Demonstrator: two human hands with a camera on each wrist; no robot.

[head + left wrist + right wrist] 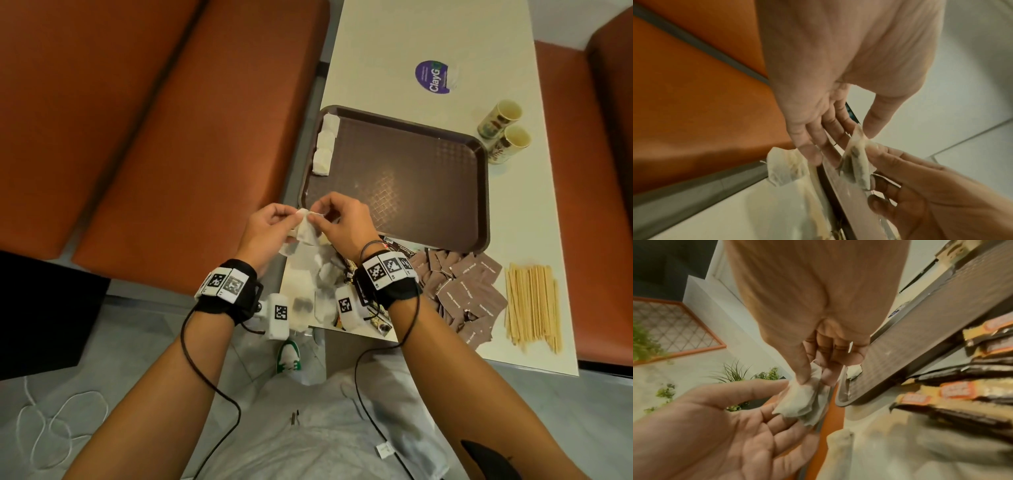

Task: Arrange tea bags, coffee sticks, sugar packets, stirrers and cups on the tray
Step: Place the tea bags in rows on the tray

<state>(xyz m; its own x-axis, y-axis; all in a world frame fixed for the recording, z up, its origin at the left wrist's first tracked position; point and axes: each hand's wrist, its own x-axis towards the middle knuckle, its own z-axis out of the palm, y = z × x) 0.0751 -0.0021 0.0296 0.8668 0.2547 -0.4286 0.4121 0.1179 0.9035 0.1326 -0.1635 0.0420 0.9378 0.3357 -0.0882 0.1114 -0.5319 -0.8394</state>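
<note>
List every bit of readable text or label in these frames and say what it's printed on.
"ClayG": purple round sticker on the table; the rest is covered, its small print unreadable.
Brown sugar packets: white print, too small to read.
Coffee sticks: orange labels, blurred.
Paper cups: pictures only, no legible words.
Wristband: square black-and-white code markers, no words.

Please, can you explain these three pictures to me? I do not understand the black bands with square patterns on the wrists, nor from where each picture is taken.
No robot here: a person works bare-handed. The big picture comes from a head camera; the other two from cameras on the wrist bands. On the table lie a brown tray with three tea bags along its edge, two cups, brown sugar packets, wooden stirrers and coffee sticks. The left hand and right hand pinch a tea bag together above the loose pile.
</note>
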